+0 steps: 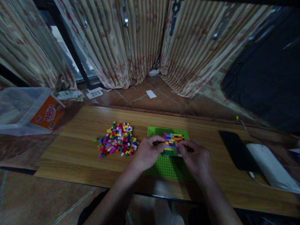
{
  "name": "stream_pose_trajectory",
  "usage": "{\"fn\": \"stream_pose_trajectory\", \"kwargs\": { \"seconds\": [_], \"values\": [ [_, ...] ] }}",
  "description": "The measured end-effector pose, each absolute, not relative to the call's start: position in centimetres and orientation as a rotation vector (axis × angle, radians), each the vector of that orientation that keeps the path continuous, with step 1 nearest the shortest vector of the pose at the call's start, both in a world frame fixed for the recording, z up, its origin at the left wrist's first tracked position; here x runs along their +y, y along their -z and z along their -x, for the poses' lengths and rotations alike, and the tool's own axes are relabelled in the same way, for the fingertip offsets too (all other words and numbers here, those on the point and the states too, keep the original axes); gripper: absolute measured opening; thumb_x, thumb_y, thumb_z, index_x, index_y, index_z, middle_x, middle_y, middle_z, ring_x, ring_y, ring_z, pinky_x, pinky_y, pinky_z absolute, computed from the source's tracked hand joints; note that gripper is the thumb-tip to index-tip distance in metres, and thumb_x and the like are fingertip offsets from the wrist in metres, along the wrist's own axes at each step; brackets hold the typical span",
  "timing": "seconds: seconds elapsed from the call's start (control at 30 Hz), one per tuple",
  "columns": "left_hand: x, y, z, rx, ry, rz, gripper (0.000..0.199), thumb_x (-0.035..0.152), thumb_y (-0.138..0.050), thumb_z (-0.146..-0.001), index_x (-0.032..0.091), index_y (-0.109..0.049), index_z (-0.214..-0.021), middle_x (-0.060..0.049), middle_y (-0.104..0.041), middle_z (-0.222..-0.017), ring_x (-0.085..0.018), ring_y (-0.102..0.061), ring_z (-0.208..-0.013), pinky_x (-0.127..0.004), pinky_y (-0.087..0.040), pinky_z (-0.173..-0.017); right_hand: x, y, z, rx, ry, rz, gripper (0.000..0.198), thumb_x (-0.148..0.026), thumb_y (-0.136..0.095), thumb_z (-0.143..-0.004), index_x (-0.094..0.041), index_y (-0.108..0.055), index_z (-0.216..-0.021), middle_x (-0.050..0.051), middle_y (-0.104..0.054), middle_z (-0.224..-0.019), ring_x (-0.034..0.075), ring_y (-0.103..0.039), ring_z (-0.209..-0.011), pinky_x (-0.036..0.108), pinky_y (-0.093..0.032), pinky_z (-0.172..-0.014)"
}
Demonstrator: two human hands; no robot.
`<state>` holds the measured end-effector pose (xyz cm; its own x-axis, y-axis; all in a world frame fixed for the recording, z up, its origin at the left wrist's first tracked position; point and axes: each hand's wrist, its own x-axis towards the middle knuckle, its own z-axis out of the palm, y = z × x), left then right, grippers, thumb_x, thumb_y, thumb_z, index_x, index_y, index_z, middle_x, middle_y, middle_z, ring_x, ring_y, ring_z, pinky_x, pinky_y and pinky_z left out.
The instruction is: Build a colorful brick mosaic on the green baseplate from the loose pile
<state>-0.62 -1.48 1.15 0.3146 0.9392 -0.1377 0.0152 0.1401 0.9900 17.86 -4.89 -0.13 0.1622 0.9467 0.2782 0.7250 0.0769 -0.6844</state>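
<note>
A green studded baseplate (159,170) lies on the wooden table, and a block of many-coloured toy bricks (172,151) is built up on its upper part. My left hand (148,151) is at the block's left side, thumb and forefinger pinched together at a small yellow brick (167,142). My right hand (197,156) rests at the block's right side with its fingers curled and closed. Whatever those right fingertips hold is hidden. Both hands cover part of the block and the plate.
Loose coloured bricks (117,139) lie heaped on the table (77,150) to the left. A black phone-like slab (236,150) and a white device with a cable (269,162) are at the right. A clear plastic bin (21,106) stands beyond the table's left end, and patterned curtains (110,47) hang behind.
</note>
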Motion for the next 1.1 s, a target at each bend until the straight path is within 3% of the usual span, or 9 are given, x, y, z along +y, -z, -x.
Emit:
{"fn": "stream_pose_trajectory", "kwargs": {
  "seconds": [0.37,0.57,0.73,1.1],
  "values": [
    [-1.4,-0.5,0.5,1.036,-0.857,-1.262,0.014,0.026,-0.065,-0.080,0.017,-0.072,-0.088,-0.001,-0.065,-0.073,-0.013,-0.054,-0.066,-0.026,-0.042,-0.063,-4.8,-0.3,-17.3,-1.582,-0.405,1.691,0.021,-0.034,-0.057,-0.085,-0.020,-0.070,-0.076,0.004,-0.066,-0.076,0.018,-0.061,-0.067,0.031,-0.046,-0.065],
    [-1.5,-1.1,0.7,0.996,-0.869,-1.273,0.016,0.019,-0.064,-0.079,0.017,-0.071,-0.093,-0.002,-0.068,-0.083,-0.015,-0.060,-0.078,-0.028,-0.046,-0.073,-5.3,-0.8,-16.7,-1.566,-0.355,1.618,0.022,-0.035,-0.057,-0.089,-0.020,-0.070,-0.079,0.004,-0.065,-0.076,0.017,-0.060,-0.068,0.030,-0.046,-0.065],
    [-1.7,-1.2,0.5,0.908,-0.929,-1.314,0.022,0.018,-0.064,-0.079,0.018,-0.066,-0.101,-0.003,-0.067,-0.092,-0.016,-0.062,-0.088,-0.029,-0.047,-0.083,-5.7,-1.3,-15.7,-1.500,-0.601,1.458,0.018,-0.038,-0.061,-0.089,-0.023,-0.072,-0.090,0.003,-0.069,-0.085,0.017,-0.061,-0.076,0.029,-0.047,-0.069],
    [-2.0,-2.1,0.3,0.818,-0.924,-1.304,0.027,0.014,-0.063,-0.080,0.018,-0.059,-0.107,0.000,-0.066,-0.084,-0.013,-0.062,-0.079,-0.026,-0.047,-0.078,-6.0,-1.7,-15.6,-1.439,-0.813,1.358,0.015,-0.035,-0.065,-0.087,-0.024,-0.072,-0.081,-0.001,-0.067,-0.079,0.015,-0.059,-0.077,0.027,-0.044,-0.072]
  ]
}}
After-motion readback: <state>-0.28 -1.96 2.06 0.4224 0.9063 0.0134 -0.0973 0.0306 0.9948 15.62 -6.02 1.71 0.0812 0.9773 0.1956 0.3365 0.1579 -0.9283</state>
